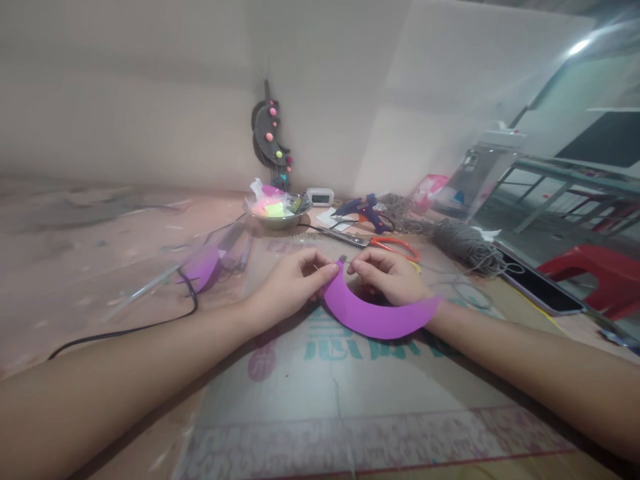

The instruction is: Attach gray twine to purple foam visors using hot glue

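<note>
A purple crescent cut from a sheet, paper or foam [370, 317], hangs tilted above the board, its upper tip between my two hands. My left hand [305, 277] pinches it near that tip with thumb and forefinger. A small grey bit [343, 258] shows at the very tip. Just right of it, my right hand [387, 273] is closed in a pinch; a thin strand seems to run to its fingertips, too fine to name. The crescent's other tip reaches over my right wrist. Orange-handled scissors [395, 247] lie right behind my hands.
Behind stand a bowl of bright scraps [277, 217], a small digital clock [320, 197] and a blue glue gun [365, 210]. A grey yarn ball [465, 247] and a phone [540, 283] lie right. Left are a purple piece [203, 267] and a black cable [125, 330].
</note>
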### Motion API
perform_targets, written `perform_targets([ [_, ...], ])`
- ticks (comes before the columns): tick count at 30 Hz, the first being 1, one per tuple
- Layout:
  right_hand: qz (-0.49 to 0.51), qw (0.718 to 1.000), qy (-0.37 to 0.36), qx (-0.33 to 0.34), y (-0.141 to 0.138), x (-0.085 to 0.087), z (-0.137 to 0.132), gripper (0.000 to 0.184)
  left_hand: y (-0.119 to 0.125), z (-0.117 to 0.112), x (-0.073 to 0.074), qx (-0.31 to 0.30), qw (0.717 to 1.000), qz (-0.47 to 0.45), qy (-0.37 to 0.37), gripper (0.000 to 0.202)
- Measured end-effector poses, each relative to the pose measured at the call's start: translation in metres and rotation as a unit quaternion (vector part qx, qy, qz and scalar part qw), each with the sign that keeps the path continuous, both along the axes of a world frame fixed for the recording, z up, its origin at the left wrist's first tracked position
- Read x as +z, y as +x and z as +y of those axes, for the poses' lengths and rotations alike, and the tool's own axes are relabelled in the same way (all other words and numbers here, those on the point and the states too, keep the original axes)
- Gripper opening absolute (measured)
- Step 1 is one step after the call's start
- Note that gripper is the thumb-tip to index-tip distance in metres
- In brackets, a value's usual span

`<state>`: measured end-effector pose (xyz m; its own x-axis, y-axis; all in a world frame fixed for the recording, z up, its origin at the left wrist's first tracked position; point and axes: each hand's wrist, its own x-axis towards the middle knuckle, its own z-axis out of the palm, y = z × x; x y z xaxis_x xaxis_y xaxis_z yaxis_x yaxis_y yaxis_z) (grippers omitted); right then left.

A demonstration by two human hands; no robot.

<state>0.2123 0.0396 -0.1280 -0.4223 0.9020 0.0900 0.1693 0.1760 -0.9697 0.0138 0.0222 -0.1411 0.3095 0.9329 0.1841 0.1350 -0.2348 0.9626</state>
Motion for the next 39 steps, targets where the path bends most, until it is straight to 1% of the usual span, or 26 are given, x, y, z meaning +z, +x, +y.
perform_targets([
  [5, -0.014, 1.000, 0.024, 0.007, 0.0019, -0.0045, 0.0029, 0.038, 0.0010, -0.0019, 0.0019, -0.001, 1.000, -0.010, -0.006, 0.022],
  [15, -0.019, 1.000, 0.010, 0.013, 0.0018, -0.0027, 0.0041, 0.039, 0.0006, -0.0015, 0.0014, -0.013, 1.000, -0.015, -0.008, 0.023],
  [19, -0.028, 0.999, 0.006, 0.038, 0.0004, -0.0029, 0.0045, 0.032, 0.0012, -0.0016, 0.0020, -0.013, 0.999, -0.016, -0.026, 0.022],
  [22, -0.027, 0.999, 0.017, 0.027, -0.0002, -0.0042, 0.0056, 0.024, 0.0015, -0.0013, 0.0029, -0.010, 0.999, -0.015, -0.035, 0.021],
  [25, -0.018, 1.000, 0.019, -0.005, 0.0010, -0.0047, 0.0060, 0.028, 0.0016, -0.0008, 0.0032, -0.009, 0.999, -0.010, -0.037, 0.020],
  [27, 0.014, 1.000, 0.021, -0.018, 0.0022, -0.0045, 0.0054, 0.029, 0.0019, -0.0007, 0.0028, -0.007, 0.999, -0.004, -0.039, 0.019],
  [29, 0.056, 0.998, 0.022, -0.012, 0.0026, -0.0046, 0.0044, 0.030, 0.0023, -0.0009, 0.0020, -0.006, 0.999, 0.005, -0.038, 0.019],
  [31, 0.077, 0.997, 0.017, 0.013, 0.0018, -0.0053, 0.0034, 0.034, 0.0027, -0.0015, 0.0013, -0.010, 0.999, 0.019, -0.031, 0.020],
  [34, 0.051, 0.998, 0.012, 0.038, -0.0003, -0.0065, 0.0024, 0.039, 0.0029, -0.0026, 0.0013, -0.018, 0.999, 0.042, -0.014, 0.021],
  [39, 0.034, 0.998, 0.042, 0.020, -0.0002, -0.0061, 0.0034, 0.035, 0.0028, -0.0050, 0.0033, 0.003, 0.997, 0.074, 0.020, 0.019],
])
